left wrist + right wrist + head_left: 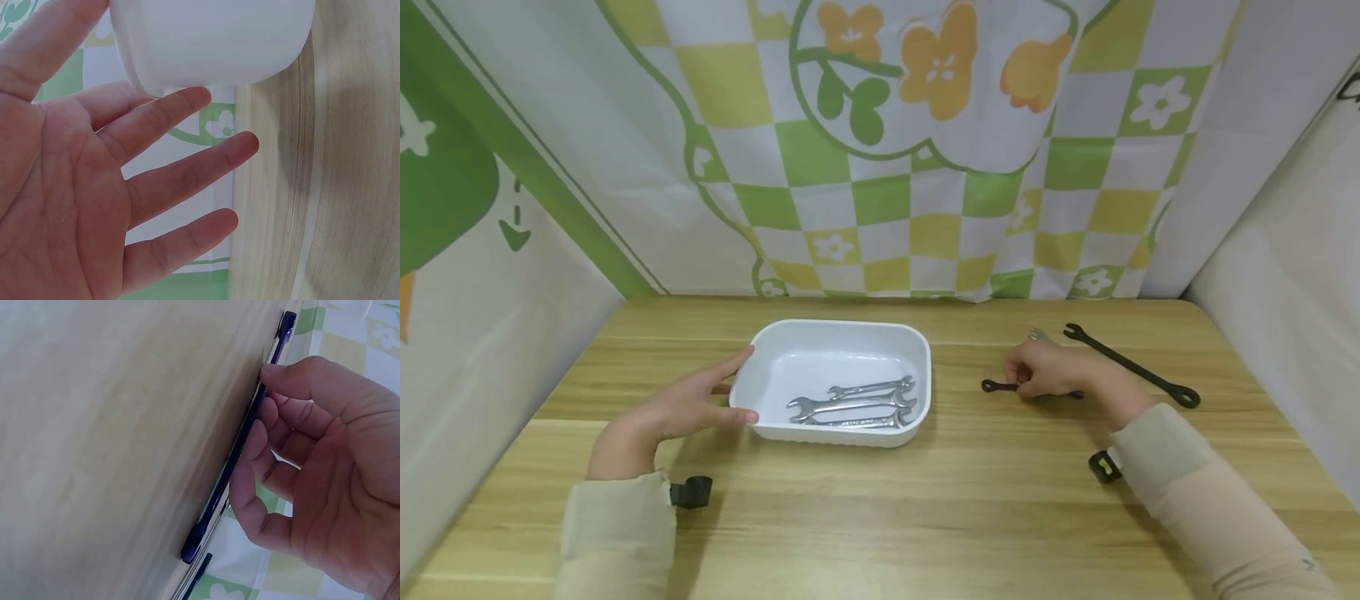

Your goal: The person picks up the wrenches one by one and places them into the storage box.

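A white plastic box holds several silver open-end wrenches. At its left end my left hand touches the wall with thumb and forefinger, the fingers spread and fairly straight. To the right, my right hand pinches a small dark wrench between thumb and curled fingers, down at the tabletop. Just beyond that hand lies another silver wrench, mostly hidden by it. A longer black wrench lies slantwise farther right.
The wooden table ends at a back edge against a green, yellow and white checked cloth. Pale cloth sides stand at left and right. Each wrist carries a small black camera mount.
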The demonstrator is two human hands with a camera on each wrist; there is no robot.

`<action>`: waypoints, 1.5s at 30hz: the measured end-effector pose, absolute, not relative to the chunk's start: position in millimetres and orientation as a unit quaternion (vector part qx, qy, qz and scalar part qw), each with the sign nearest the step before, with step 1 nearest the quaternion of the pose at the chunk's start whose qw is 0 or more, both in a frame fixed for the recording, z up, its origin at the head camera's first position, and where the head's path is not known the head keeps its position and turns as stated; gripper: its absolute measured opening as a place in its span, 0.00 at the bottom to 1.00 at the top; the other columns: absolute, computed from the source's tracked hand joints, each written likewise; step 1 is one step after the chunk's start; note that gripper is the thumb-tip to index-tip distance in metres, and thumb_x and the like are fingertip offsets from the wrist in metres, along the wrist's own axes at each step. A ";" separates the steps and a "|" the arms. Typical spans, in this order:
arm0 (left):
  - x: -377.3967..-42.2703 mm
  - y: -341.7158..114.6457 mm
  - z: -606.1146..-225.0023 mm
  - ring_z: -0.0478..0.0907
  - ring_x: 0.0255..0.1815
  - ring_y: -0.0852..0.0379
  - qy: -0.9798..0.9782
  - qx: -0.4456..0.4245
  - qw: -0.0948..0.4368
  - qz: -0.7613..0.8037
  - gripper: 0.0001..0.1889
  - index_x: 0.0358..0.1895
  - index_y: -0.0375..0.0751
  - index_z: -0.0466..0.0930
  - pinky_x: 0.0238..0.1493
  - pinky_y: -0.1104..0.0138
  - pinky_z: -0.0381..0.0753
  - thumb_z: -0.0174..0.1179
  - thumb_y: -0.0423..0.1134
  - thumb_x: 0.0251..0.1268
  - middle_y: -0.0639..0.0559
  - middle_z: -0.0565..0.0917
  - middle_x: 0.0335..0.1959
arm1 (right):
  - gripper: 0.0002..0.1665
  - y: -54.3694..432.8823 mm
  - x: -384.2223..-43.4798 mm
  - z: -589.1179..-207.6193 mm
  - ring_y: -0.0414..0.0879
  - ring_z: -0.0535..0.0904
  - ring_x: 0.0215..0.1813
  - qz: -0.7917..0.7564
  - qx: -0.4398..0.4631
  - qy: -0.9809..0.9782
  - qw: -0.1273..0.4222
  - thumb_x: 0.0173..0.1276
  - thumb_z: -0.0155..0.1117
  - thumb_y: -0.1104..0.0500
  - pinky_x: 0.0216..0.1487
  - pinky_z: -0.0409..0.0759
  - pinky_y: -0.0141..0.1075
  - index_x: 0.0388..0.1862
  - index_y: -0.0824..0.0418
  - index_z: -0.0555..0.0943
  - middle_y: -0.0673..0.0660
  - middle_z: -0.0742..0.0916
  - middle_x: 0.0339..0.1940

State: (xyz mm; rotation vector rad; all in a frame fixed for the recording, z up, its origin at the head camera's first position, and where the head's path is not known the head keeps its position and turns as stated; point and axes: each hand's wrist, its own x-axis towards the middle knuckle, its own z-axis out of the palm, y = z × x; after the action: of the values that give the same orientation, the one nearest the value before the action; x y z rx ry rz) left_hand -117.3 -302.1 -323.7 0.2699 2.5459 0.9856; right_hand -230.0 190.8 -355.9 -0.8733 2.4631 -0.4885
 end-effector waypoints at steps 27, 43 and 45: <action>-116.4 -301.6 -319.7 0.64 0.73 0.29 0.906 0.096 0.205 0.357 0.56 0.82 0.46 0.36 0.61 0.44 0.76 0.69 0.53 0.61 0.27 0.59 0.75 | 0.10 196.4 -228.1 -357.5 0.40 0.71 0.32 -0.204 -0.354 0.886 0.218 0.65 0.62 0.71 0.35 0.70 0.30 0.39 0.58 0.80 0.48 0.78 0.28; -116.1 -301.1 -319.1 0.63 0.73 0.29 0.904 0.091 0.205 0.363 0.57 0.82 0.45 0.37 0.62 0.43 0.75 0.69 0.53 0.60 0.27 0.58 0.76 | 0.11 194.0 -228.7 -347.0 0.43 0.72 0.34 -0.224 -0.358 0.878 0.226 0.64 0.61 0.71 0.35 0.73 0.34 0.42 0.58 0.80 0.51 0.80 0.32; -115.5 -301.1 -318.9 0.63 0.73 0.29 0.902 0.089 0.207 0.368 0.57 0.82 0.46 0.37 0.63 0.43 0.75 0.69 0.53 0.60 0.27 0.58 0.76 | 0.12 193.2 -229.2 -345.0 0.43 0.72 0.32 -0.225 -0.359 0.877 0.226 0.64 0.60 0.71 0.33 0.72 0.34 0.42 0.57 0.81 0.51 0.80 0.32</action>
State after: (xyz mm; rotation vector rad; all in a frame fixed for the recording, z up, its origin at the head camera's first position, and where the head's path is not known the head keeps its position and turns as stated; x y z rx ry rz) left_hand -115.5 -301.1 -318.9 0.2467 2.5118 1.0247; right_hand -229.2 193.2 -345.0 -0.9905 2.4174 -0.6201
